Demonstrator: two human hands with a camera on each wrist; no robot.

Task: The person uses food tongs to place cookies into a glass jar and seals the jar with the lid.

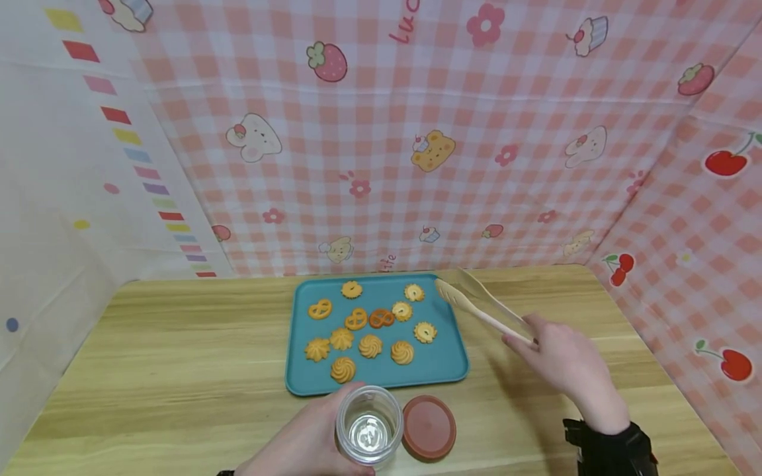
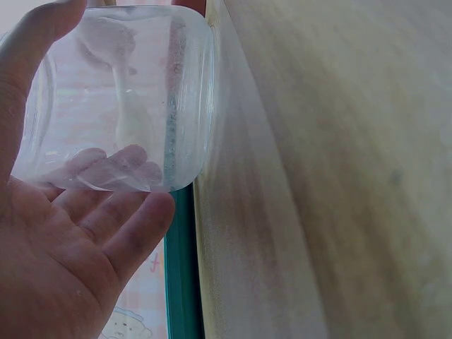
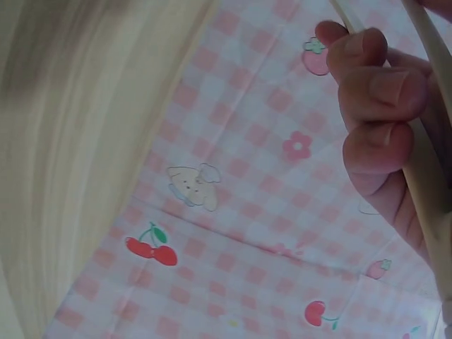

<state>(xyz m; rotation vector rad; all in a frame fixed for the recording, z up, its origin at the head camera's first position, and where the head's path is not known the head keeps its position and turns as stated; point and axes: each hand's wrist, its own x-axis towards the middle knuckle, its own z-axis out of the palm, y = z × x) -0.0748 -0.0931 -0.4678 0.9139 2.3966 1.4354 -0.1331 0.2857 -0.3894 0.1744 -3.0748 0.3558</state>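
My left hand (image 1: 318, 433) grips a clear jar (image 1: 370, 426) near the table's front edge; its mouth faces up, and nothing but its glassy bottom shows inside. In the left wrist view the thumb and fingers curl round the jar (image 2: 141, 106). My right hand (image 1: 565, 357) holds pale tongs (image 1: 485, 314), whose two arms stand apart over the right edge of the blue tray (image 1: 381, 382). Nothing lies between the tips. On the tray are several cookies: pretzels (image 1: 320, 309), swirled rounds (image 1: 370, 346), star-shaped ones (image 1: 317, 349) and scalloped rings (image 1: 425, 332).
A reddish-brown lid (image 1: 429, 428) lies on the wooden table (image 1: 178, 370), just right of the jar and in front of the tray. Behind the table hangs a pink checked cloth (image 1: 381, 172), with another cloth (image 1: 702, 277) on the right side.
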